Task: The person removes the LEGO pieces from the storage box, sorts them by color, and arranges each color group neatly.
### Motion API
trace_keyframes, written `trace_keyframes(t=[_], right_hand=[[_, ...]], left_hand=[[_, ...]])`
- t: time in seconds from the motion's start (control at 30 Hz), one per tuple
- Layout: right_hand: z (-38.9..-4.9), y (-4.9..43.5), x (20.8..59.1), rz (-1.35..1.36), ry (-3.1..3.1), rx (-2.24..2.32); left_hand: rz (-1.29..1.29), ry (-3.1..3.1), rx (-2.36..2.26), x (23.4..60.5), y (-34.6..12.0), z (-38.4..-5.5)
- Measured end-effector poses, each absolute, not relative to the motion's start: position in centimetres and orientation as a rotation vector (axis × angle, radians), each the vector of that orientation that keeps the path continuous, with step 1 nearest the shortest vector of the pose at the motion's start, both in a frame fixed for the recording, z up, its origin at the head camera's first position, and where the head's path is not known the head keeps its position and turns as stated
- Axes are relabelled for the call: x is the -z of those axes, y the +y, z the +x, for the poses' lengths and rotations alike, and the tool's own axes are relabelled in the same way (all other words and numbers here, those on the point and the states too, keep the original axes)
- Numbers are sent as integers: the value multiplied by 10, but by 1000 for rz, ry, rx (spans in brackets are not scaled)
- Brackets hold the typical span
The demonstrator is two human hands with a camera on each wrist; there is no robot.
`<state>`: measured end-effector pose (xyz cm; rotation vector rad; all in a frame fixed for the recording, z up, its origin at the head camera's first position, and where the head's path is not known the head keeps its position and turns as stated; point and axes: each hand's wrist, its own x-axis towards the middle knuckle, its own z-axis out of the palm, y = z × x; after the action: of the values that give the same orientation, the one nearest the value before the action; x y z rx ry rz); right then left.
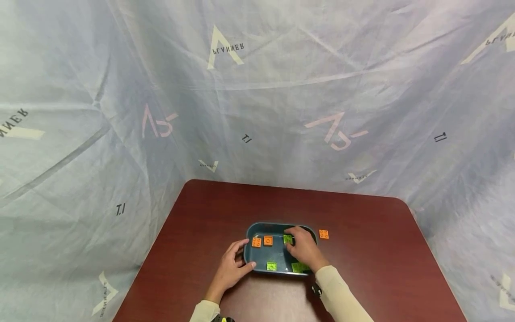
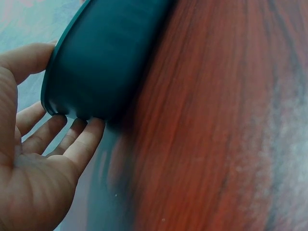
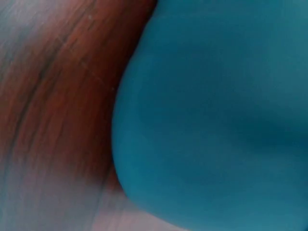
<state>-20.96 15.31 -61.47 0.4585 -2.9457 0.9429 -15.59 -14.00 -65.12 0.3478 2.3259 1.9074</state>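
A dark teal tray point(image 1: 263, 224) lies on the table with toy bricks in it. My left hand point(image 1: 230, 270) holds the tray's left end, thumb at the near corner and fingers along the end wall. In the left wrist view the fingertips point(image 2: 91, 126) press against the tray wall point(image 2: 106, 57). Reaching into the tray's right half, my right hand point(image 1: 304, 248) pinches a green brick point(image 1: 287, 239) between thumb and fingers. The right wrist view shows only the tray's outer wall point(image 3: 192, 115), with the hand out of sight.
Two orange bricks, one at the left point(image 1: 256, 242) and one beside it point(image 1: 268, 241), lie in the tray. Near its front wall are green pieces point(image 1: 271, 266), point(image 1: 299, 267) partly behind my right wrist. Another orange brick point(image 1: 323, 234) lies on the table point(image 1: 362, 259) to the right. Grey sheeting point(image 1: 281, 112) surrounds the table.
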Motion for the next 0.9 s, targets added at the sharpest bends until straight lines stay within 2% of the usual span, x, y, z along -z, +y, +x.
trace_keyframes(t=[0.9], right_hand=[[-217,148,633,499,-3007,-806]], left_hand=[[330,2298,-1924,652,-139,-154]])
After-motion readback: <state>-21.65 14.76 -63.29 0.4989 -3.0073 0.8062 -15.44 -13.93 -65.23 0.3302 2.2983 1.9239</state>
